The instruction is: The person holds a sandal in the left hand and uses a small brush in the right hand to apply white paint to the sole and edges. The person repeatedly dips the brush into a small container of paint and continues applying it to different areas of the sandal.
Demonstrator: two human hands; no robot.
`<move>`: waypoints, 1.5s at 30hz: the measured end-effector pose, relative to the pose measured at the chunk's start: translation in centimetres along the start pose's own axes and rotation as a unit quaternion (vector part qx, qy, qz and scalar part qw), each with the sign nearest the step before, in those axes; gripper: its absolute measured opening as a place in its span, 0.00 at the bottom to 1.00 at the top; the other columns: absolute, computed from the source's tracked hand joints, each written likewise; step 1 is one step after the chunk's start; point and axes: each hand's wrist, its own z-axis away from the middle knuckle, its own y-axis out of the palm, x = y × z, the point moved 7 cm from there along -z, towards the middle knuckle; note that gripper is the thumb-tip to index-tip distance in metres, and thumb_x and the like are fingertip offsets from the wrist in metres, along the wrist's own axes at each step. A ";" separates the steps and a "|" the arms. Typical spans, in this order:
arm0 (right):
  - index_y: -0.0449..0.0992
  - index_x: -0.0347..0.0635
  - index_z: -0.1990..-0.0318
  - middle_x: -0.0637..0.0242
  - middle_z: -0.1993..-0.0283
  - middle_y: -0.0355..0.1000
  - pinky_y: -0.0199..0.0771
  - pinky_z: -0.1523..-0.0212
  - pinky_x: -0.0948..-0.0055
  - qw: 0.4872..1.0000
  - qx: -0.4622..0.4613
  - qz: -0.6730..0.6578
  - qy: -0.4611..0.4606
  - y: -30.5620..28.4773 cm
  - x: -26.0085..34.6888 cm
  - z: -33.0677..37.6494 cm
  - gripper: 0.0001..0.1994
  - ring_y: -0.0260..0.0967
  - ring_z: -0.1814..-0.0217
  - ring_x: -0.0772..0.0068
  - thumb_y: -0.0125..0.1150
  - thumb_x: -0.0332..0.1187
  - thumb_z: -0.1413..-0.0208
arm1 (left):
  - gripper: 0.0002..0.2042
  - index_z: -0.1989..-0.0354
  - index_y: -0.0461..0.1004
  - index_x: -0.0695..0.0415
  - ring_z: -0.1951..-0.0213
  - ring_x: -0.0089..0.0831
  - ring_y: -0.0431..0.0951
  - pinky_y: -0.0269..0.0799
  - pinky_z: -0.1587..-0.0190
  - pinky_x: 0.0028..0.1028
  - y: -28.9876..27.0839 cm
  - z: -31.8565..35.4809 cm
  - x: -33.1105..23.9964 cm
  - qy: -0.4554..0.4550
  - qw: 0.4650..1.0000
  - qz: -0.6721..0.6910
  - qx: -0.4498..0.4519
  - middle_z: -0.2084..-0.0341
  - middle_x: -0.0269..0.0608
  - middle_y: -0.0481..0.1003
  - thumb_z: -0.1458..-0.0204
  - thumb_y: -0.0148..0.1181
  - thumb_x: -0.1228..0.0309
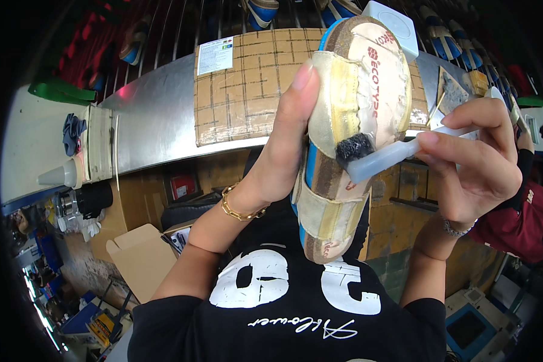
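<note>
My left hand [289,130] grips an unfinished sandal [338,169] from its left side, the thumb along the edge. The sandal is held up with its pale underside toward me. Two beige straps with yellowish folded-over margins wrap its edges, and a blue form shows along the left side. In my right hand [479,160] is a small brush [383,161] with a whitish translucent handle, pinched between thumb and fingers. Its black head touches the sandal's underside close to the lower edge of the upper strap. The fingers behind the sandal are hidden.
Brown cardboard [247,90] lies on the metal worktable [157,123]. Behind it, bars carry several blue-and-beige shoes [262,12]. A white box [395,27] stands beyond the sandal. At right are a yellow block [478,81] and a person in maroon [522,220]. An open carton [142,259] sits lower left.
</note>
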 end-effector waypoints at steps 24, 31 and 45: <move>0.84 0.33 0.62 0.65 0.67 0.70 0.62 0.61 0.78 0.991 -0.105 0.052 0.058 2.5 0.5 0.6 0.10 0.65 0.65 0.75 0.70 0.18 0.55 | 0.40 0.37 0.63 0.61 0.47 0.28 0.76 0.72 0.43 0.29 -2.3 -0.6 0.9 0.050 0.992 0.077 -0.091 0.47 0.46 0.74 0.35 0.25 0.36; 0.84 0.33 0.63 0.62 0.65 0.71 0.65 0.61 0.76 0.996 -0.092 -0.001 0.020 1.9 -0.5 0.5 0.11 0.66 0.64 0.73 0.71 0.17 0.57 | 0.41 0.37 0.64 0.61 0.49 0.27 0.77 0.73 0.44 0.28 -1.6 -0.7 0.1 0.075 0.992 0.035 -0.099 0.49 0.45 0.74 0.36 0.25 0.34; 0.86 0.39 0.66 0.61 0.66 0.69 0.61 0.66 0.78 0.994 0.067 -0.081 0.007 1.6 -2.0 0.1 0.13 0.65 0.65 0.72 0.72 0.21 0.65 | 0.43 0.34 0.61 0.60 0.46 0.33 0.78 0.76 0.43 0.33 -1.2 -0.4 0.0 0.053 0.996 0.047 -0.053 0.45 0.50 0.74 0.38 0.25 0.32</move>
